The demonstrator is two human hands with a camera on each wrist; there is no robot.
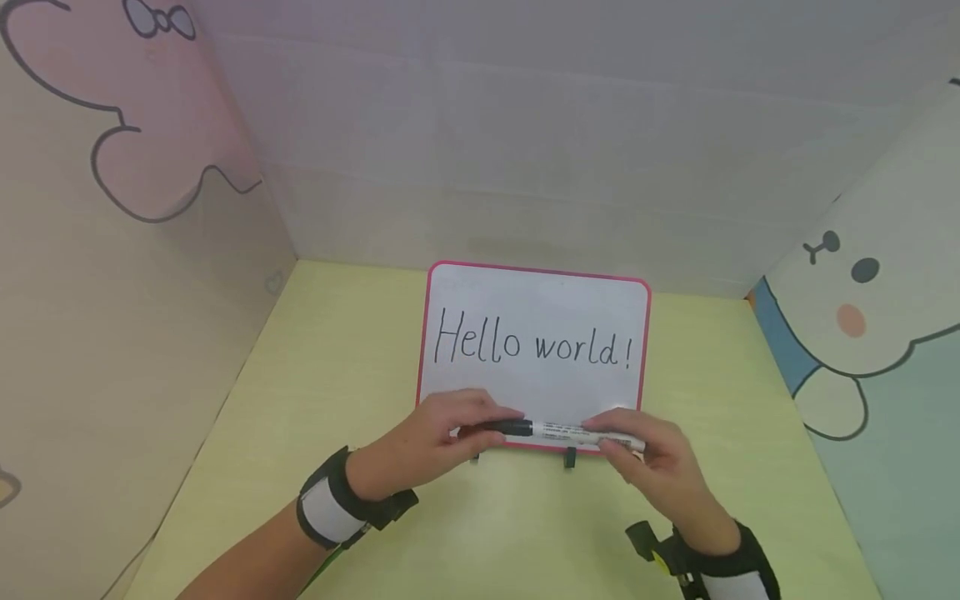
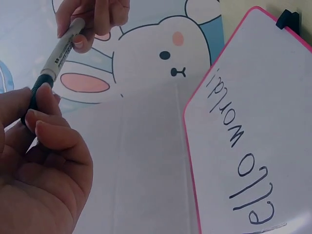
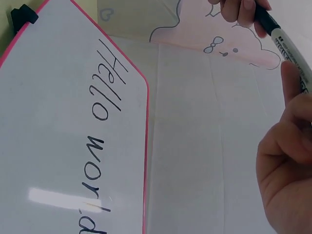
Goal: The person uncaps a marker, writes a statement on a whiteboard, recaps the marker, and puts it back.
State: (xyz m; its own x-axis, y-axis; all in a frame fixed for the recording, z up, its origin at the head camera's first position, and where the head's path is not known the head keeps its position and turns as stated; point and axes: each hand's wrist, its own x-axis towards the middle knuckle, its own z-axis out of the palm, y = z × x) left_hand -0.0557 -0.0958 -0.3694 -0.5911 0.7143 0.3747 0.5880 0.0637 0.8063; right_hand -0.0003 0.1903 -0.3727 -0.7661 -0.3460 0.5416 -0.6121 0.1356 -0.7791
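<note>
The lower edge of the pink-framed whiteboard (image 1: pixel 534 350) is hidden behind both hands in the head view, and each wrist view cuts its lettering off at the bottom. The small print on the white-barrelled black-capped marker (image 1: pixel 551 430) is too small to read. The right hand (image 3: pixel 285 161) is cropped by the right wrist view's edge.

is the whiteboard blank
No, the whiteboard reads "Hello world!" in black handwriting, above the marker held between both hands.
</note>
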